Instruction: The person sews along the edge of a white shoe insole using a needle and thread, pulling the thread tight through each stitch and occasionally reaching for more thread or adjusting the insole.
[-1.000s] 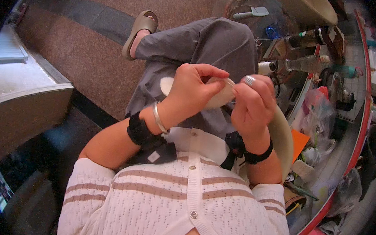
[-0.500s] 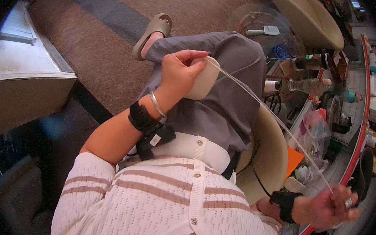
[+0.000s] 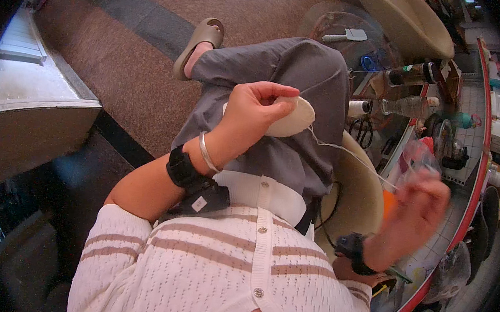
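Now the left hand (image 3: 257, 110) has its grip clamped on the pad (image 3: 296, 122), over the lap (image 3: 288, 162); the right hand (image 3: 421, 206) is blurred, so its grip I cannot tell. Because the thread (image 3: 351, 150) sags between them, it may knot, or a hard pull may snap it.

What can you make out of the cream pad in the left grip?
The pad is cream-coloured, flat and thin, with a rounded outline; it looks like cloth or felt, though I can't be sure. The left grip pinches its upper edge between thumb and forefinger and hides its left part. It is over the grey trousers; whether it touches them isn't clear. A pale thread runs from near its right edge toward the blurred right grip.
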Motion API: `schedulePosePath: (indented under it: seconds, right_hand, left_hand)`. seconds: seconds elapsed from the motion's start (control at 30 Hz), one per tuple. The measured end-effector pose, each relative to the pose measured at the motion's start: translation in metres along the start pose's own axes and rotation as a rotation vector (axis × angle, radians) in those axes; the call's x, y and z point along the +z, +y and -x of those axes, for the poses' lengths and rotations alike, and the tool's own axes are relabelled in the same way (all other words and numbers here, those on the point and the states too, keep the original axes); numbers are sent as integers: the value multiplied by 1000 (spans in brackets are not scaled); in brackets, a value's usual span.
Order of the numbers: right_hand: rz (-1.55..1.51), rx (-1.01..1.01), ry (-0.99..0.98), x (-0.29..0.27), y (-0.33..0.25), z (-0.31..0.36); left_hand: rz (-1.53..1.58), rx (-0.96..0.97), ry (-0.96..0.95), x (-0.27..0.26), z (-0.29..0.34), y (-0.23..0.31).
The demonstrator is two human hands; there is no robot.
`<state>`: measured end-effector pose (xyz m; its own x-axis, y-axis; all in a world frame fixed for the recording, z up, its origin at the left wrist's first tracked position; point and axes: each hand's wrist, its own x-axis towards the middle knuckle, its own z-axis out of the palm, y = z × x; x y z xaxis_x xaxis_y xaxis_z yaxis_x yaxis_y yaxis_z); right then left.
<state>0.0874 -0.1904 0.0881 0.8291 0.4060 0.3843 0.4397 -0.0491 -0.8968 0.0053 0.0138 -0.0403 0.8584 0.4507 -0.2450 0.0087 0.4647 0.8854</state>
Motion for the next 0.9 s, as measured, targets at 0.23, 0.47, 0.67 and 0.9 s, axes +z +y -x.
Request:
schedulePosePath:
  seconds: [0.23, 0.47, 0.67, 0.9]
  right_hand:
    - [200, 150, -395, 75, 39, 12]
    - [321, -27, -390, 82, 57, 10]
    - [357, -4, -417, 81, 55, 10]
    - [368, 14, -426, 79, 55, 11]
  left_hand:
    - [57, 39, 9, 9, 10, 9]
    - [18, 42, 13, 10, 11, 13]
    - [30, 48, 17, 10, 10, 11]
    - [9, 51, 22, 11, 11, 15]
